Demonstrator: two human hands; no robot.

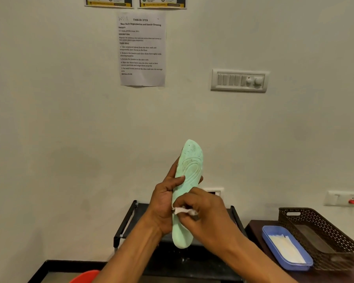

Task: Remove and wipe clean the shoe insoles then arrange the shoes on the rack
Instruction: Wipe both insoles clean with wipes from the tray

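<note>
Now, at the far lower left, a piece of something orange-red (86, 276) shows at the edge of the picture; I cannot tell what it is. Just to the right of it, the left forearm rises from below toward the middle. The left hand (164, 203) is turned with its back to the left and grasps a mint-green insole (187, 180) from the side: the thumb lies across the patterned face, and the other fingers wrap behind it. The insole stands nearly upright in the air, in front of the wall, with the toe end up and the heel end down. It hangs above a black shoe rack (127, 221), not touching it.

The right forearm comes in from the lower right and crosses toward the centre. The right hand (202, 213) is bent at the wrist, and its fingers are closed around a small white cloth (185, 210), which is pressed against the lower half of the insole.

Further right, on a dark counter (253, 227), a blue tray (270, 234) holds white folded wipes (286, 248). Beside it, touching or almost touching, stands a brown perforated basket (335, 227). On the wall above are a printed task sheet (142, 50) and a switch panel (240, 80).
</note>
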